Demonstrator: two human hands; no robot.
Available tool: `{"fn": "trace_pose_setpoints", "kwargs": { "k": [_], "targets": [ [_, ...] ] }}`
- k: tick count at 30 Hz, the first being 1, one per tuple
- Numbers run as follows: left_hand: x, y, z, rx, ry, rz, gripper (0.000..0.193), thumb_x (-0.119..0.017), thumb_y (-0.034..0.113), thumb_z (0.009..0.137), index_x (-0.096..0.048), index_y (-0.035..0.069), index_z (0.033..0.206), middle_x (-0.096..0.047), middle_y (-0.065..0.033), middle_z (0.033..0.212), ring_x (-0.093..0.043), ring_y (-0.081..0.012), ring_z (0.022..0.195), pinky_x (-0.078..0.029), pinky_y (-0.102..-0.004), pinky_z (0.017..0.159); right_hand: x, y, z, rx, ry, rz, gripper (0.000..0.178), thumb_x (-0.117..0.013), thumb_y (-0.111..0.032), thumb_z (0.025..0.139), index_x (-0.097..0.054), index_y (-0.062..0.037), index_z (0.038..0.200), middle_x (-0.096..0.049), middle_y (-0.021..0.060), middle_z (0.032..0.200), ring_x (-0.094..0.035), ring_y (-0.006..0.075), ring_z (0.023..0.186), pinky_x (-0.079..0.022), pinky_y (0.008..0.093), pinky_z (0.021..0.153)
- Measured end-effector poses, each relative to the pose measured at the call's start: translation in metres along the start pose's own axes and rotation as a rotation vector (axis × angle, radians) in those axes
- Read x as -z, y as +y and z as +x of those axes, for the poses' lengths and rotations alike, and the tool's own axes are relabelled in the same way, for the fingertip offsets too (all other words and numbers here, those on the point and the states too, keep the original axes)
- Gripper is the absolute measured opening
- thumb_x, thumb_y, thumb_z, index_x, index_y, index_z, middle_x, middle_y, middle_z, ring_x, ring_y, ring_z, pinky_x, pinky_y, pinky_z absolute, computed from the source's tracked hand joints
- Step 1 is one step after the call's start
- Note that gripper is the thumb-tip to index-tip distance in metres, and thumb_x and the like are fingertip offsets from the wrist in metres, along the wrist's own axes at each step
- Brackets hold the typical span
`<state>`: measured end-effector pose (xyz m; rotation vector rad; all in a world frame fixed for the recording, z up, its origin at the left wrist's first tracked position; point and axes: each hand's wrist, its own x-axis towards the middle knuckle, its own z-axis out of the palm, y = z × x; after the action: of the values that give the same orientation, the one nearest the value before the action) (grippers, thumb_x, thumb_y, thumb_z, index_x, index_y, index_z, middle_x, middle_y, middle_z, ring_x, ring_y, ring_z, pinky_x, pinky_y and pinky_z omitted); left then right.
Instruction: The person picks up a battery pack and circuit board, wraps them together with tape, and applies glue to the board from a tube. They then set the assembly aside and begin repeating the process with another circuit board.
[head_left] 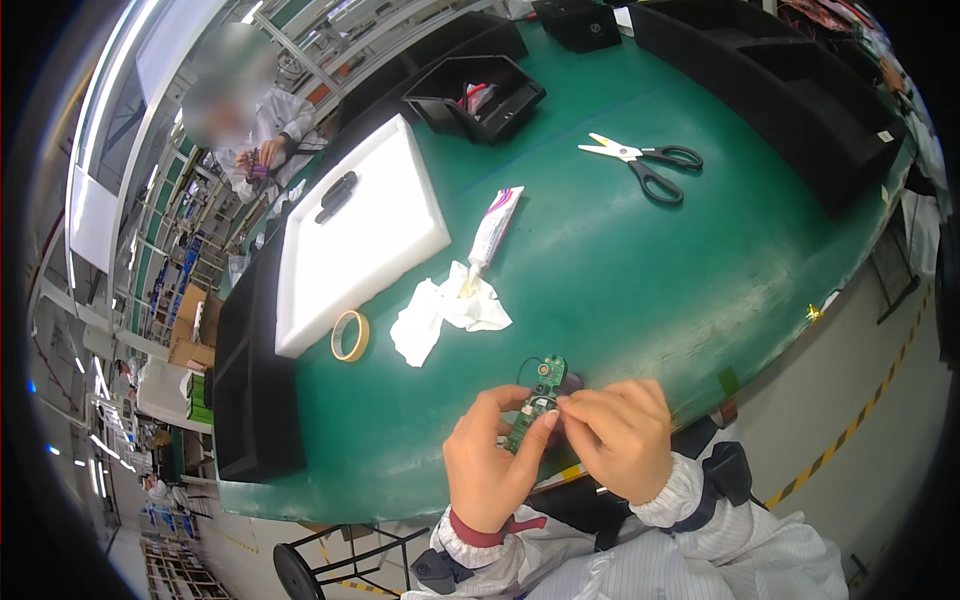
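Close to the table's near edge, my left hand point(492, 458) grips a small green circuit board point(549, 374) between thumb and fingers. The board stands tilted, with a round component near its top and a thin dark wire looping off its left side. My right hand point(625, 440) meets it from the right, thumb and forefinger pinched together at the board's edge. Whatever sits between those fingertips is too small to make out. A dark rounded part point(572, 383) shows just behind the board, partly hidden by my right fingers.
Beyond my hands lie crumpled white tissue point(420, 325), a white tube point(496, 225) with its nozzle on the tissue, and a tape roll point(350, 335). Scissors point(640, 160) lie farther right. A white foam tray point(375, 225), black bin point(475, 95) and black racks point(760, 80) border the green table point(600, 280).
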<state>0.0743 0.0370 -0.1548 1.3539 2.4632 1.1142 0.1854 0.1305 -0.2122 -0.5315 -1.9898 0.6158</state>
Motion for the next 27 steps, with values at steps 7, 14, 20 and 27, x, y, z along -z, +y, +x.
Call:
{"fn": "trace_pose_setpoints", "kwargs": {
  "k": [7,14,20,27],
  "targets": [
    [0.0,-0.004,0.001,0.057,0.018,-0.079,0.028,-0.076,0.017,0.082,-0.063,0.001,0.101,-0.071,-0.0138,0.09,-0.062,-0.0179,0.064,-0.048,-0.0294,0.058,-0.005,0.004,0.0,-0.059,-0.025,0.148,0.022,-0.076,-0.005,0.069,-0.069,-0.0085,0.09,-0.068,-0.0006,0.084,-0.06,0.0192,0.076,-0.043,0.0361,0.075],
    [0.001,-0.021,0.003,0.111,-0.015,-0.207,0.03,-0.075,0.016,0.083,-0.062,-0.001,0.103,-0.071,-0.0128,0.091,-0.058,-0.0142,0.062,-0.048,-0.0273,0.059,-0.01,0.004,0.003,-0.011,-0.004,0.127,0.021,-0.078,-0.003,0.067,-0.07,-0.0081,0.086,-0.069,-0.0008,0.084,-0.058,0.0201,0.075,-0.041,0.0368,0.073],
    [0.009,-0.008,0.015,0.231,-0.12,-0.244,0.032,-0.072,0.016,0.086,-0.06,-0.002,0.109,-0.07,-0.0141,0.091,-0.063,-0.0148,0.068,-0.048,-0.0275,0.058,-0.015,0.01,-0.001,0.017,-0.038,0.113,0.026,-0.077,-0.007,0.069,-0.069,-0.0086,0.094,-0.066,-0.0013,0.091,-0.056,0.0195,0.082,-0.041,0.0376,0.078],
    [0.009,-0.004,0.021,0.156,-0.13,0.014,0.03,-0.071,0.021,0.087,-0.06,-0.002,0.102,-0.07,-0.0154,0.083,-0.066,-0.0208,0.066,-0.049,-0.0294,0.055,-0.019,0.01,-0.004,0.01,-0.042,0.119,0.026,-0.076,-0.006,0.069,-0.068,-0.0079,0.094,-0.065,-0.0008,0.093,-0.056,0.0205,0.081,-0.043,0.0371,0.076]
  ]
}}
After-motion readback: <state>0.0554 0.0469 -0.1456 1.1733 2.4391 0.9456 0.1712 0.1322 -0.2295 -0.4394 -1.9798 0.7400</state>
